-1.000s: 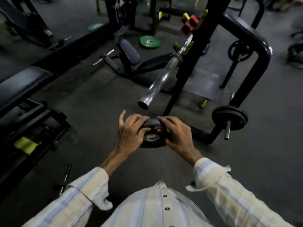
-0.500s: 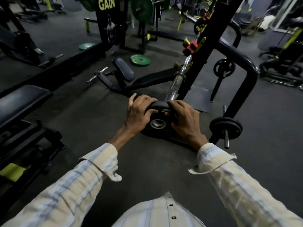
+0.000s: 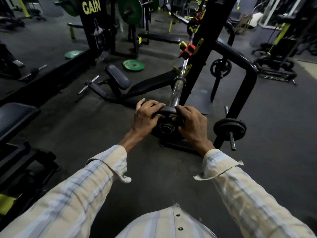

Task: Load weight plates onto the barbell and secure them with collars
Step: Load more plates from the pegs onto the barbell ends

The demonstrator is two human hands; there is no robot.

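Observation:
A small black weight plate (image 3: 167, 128) sits at the near end of the chrome barbell sleeve (image 3: 176, 92), and the tip of the sleeve is hidden behind the plate's rim. My left hand (image 3: 145, 117) grips the plate's left edge and my right hand (image 3: 193, 123) grips its right edge. The barbell runs away from me into the black rack upright (image 3: 208, 48). Red and yellow collars (image 3: 188, 48) hang by the bar farther along.
A storage peg on the rack's base holds black plates (image 3: 229, 128) to my right. Green plates (image 3: 133, 65) lie on the floor beyond a low black bench (image 3: 118, 79). Another padded bench (image 3: 15, 117) stands at my left. The floor is dark rubber.
Both hands lifted the plate from below the sleeve's tip up to it, and the plate now covers the end of the bar. My view has tilted up toward the rack.

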